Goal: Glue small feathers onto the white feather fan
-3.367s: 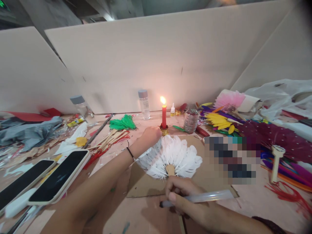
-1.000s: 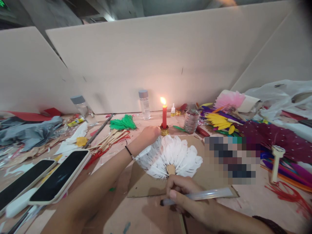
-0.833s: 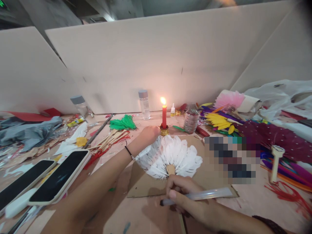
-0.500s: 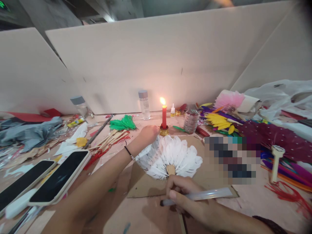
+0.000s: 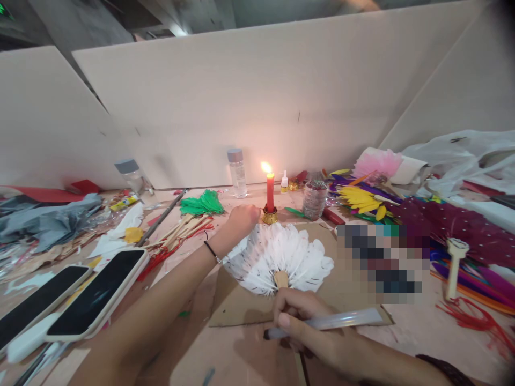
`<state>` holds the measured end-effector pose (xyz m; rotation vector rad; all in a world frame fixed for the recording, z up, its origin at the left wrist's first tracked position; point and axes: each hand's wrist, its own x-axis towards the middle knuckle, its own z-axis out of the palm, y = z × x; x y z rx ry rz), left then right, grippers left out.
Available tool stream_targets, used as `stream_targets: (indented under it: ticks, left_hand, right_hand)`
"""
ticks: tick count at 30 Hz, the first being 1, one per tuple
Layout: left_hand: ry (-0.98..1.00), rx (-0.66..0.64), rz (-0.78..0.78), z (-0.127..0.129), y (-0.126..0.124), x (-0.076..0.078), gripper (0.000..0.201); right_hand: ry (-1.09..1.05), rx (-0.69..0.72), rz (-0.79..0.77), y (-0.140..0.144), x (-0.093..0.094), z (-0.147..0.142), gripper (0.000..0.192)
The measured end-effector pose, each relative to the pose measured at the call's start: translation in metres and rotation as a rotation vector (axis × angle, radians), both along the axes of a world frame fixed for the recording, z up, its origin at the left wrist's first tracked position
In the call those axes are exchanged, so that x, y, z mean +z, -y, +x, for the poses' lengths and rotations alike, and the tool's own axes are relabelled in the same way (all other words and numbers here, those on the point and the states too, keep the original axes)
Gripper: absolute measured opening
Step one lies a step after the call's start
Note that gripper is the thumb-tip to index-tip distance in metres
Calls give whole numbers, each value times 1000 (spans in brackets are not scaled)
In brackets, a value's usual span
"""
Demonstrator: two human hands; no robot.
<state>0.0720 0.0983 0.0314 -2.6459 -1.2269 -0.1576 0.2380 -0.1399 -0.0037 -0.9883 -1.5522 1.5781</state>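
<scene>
My left hand [image 5: 243, 221] reaches across to the far side of a white feather fan [image 5: 287, 257], its fingers curled and mostly hidden. The fingertips are close beside the gold holder [image 5: 270, 216] of a lit red candle [image 5: 270, 192]; I cannot see whether they pinch something. My right hand [image 5: 303, 321] is closed around a translucent, dark-tipped pen [image 5: 341, 320], which lies slantwise across the fingers. Its knuckles cover the lower end of the fan's wooden handle [image 5: 281, 279]. Under the fan lies a sheet of brown cardboard [image 5: 233, 316].
Two phones [image 5: 98, 295] lie at left. Green feathers [image 5: 201, 202], a clear bottle [image 5: 237, 174], a dropper bottle [image 5: 284, 182] and a plastic jar [image 5: 314, 199] stand or lie around the candle. Yellow feathers [image 5: 358, 198] and a dark red dotted fan [image 5: 450, 230] are at right. White boards [image 5: 261, 102] rise behind.
The flame leans slightly more to the left. Both hands and the fan stay practically where they were; the whole view has shifted a little.
</scene>
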Motion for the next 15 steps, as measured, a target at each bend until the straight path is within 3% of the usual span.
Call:
stream_targets:
  ticks: [4, 9, 15]
  left_hand:
    - [16, 28, -30, -3, -4, 4, 10]
    - [93, -31, -119, -6, -9, 8, 13]
    - [140, -164, -252, -9, -6, 30, 8]
  right_hand:
    - [-14, 15, 7, 1, 1, 0, 59]
    - [9, -11, 2, 1, 5, 0, 62]
    - [4, -27, 32, 3, 1, 0, 58]
